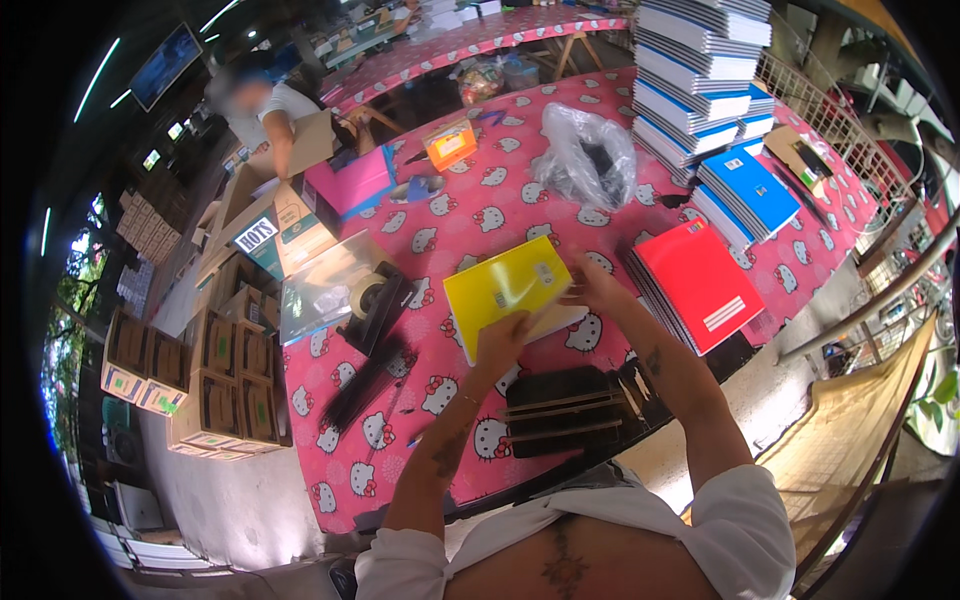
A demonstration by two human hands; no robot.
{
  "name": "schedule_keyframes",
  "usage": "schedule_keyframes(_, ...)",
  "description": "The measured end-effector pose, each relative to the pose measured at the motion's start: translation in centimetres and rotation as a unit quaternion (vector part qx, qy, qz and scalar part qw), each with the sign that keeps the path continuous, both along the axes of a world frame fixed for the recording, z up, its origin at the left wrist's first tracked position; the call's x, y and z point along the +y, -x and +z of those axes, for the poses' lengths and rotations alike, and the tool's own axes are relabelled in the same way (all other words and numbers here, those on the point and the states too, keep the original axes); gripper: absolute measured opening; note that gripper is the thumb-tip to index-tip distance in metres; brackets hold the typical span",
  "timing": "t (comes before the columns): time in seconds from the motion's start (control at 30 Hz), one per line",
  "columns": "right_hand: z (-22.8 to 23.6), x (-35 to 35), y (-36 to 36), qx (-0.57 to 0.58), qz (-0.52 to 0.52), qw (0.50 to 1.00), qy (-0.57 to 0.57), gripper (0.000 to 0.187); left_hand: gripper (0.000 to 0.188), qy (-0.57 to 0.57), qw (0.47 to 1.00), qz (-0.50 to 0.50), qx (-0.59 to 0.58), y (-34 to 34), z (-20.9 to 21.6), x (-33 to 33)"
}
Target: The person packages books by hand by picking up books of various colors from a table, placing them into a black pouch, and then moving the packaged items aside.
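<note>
Pink cat cloth spreads below a yellow notebook, longways from left to right, its near edge pinched by the left hand and its right end beside the right hand, whose grip is too blurry to tell.

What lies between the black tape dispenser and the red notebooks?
In the head view, the yellow notebook, with the left hand and right hand at its edges.
</note>
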State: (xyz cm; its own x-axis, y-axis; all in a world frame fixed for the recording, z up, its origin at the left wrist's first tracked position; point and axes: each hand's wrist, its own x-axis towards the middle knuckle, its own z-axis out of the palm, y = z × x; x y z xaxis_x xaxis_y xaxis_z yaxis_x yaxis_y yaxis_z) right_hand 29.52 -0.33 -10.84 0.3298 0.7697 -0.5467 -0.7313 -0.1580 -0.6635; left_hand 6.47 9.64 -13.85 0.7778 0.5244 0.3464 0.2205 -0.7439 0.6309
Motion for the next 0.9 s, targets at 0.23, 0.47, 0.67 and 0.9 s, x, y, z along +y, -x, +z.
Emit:
schedule_keyframes(0.23, 9.7, -0.7, 8.0, -0.478, 0.174, 0.843, -0.173, 0.043, 0.049, 0.179, 0.932, 0.185, -0.256, 5.4, -1.3, 6.9)
schedule_keyframes(0.47, 12.0, -17.1, 10.5, -0.41, 0.032, 0.892, -0.189, 0.043, 0.03, 0.532, 0.777, -0.139, -0.306, 8.5, 15.6, -0.9)
schedule_keyframes(0.67, 2.2, -24.0, 10.7, -0.409, -0.074, 0.898, -0.144, 0.034, 0.023, 0.37, 0.882, -0.182, -0.226, 9.3, 13.9, -9.7)
schedule_keyframes(0.9, -0.1, -23.3, 12.1, -0.374, -0.068, 0.908, -0.174, 0.034, 0.029, 0.317, 0.911, -0.193, -0.181, 11.4, 14.9, -10.2)
